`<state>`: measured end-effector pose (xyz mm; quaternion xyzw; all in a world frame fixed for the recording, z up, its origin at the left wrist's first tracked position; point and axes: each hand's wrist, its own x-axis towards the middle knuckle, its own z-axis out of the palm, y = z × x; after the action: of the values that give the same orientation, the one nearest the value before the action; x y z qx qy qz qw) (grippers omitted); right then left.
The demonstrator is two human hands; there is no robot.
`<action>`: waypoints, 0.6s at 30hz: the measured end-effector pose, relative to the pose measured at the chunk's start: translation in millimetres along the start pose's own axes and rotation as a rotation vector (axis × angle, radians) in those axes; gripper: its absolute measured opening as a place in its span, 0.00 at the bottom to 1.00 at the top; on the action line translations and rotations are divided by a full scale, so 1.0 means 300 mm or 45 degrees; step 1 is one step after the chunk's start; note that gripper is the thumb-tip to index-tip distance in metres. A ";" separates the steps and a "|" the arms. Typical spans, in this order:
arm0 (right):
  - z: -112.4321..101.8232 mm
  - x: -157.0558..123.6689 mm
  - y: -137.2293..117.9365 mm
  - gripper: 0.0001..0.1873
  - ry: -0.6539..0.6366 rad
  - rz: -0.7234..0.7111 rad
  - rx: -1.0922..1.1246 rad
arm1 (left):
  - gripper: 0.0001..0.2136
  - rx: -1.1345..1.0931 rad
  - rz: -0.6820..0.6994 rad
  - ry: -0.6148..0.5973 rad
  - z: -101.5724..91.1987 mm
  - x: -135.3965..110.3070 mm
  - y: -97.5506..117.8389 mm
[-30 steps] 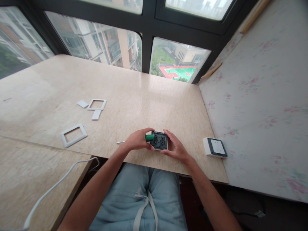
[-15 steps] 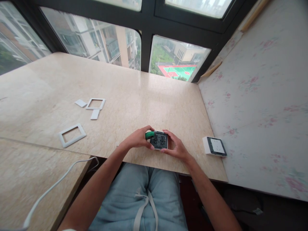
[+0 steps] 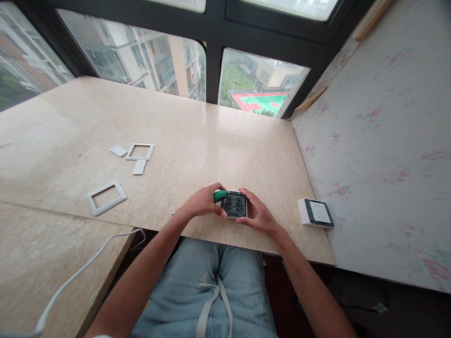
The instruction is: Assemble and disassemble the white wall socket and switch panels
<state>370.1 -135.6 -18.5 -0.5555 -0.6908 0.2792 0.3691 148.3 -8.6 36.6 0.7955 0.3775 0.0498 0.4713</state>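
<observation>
Near the front edge of the marble ledge I hold a wall switch (image 3: 234, 204) between both hands. Its cover is off, showing a dark inner face with two mechanisms, set in a white box. My left hand (image 3: 202, 201) grips its left side, thumb at the lower corner. A green handle (image 3: 220, 196), seemingly a screwdriver's, is tucked between that hand's thumb and index finger. On the other side, my right hand (image 3: 259, 213) has its fingertips at the upper right corner and its thumb along the lower edge. A small metal tip (image 3: 173, 214) shows beside my left wrist.
A white box with a socket (image 3: 319, 212) stands at right against the flowered wall. On the left lie two white frames (image 3: 106, 198) and two small white panels (image 3: 139, 167). A white cable (image 3: 84, 270) runs over the lower left surface. Windows border the back.
Both hands keep the same hold on the switch and the green handle. The view has shifted very slightly; nothing else has visibly moved.
</observation>
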 end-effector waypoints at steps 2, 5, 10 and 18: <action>0.000 0.000 0.000 0.48 0.001 0.003 0.009 | 0.30 0.001 -0.015 0.013 0.001 -0.003 0.006; 0.001 0.000 0.000 0.47 0.008 0.004 0.004 | 0.29 0.004 -0.032 0.027 0.003 -0.005 0.013; 0.004 0.002 -0.004 0.47 0.022 -0.002 -0.020 | 0.30 0.006 -0.022 0.013 0.001 0.001 0.008; 0.010 -0.001 -0.006 0.48 0.030 0.015 -0.063 | 0.35 0.016 -0.010 0.100 0.022 -0.019 -0.006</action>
<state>366.5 -136.3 -18.7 -0.5718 -0.6899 0.2577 0.3616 146.2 -16.5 33.1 0.7945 0.3991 0.0768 0.4512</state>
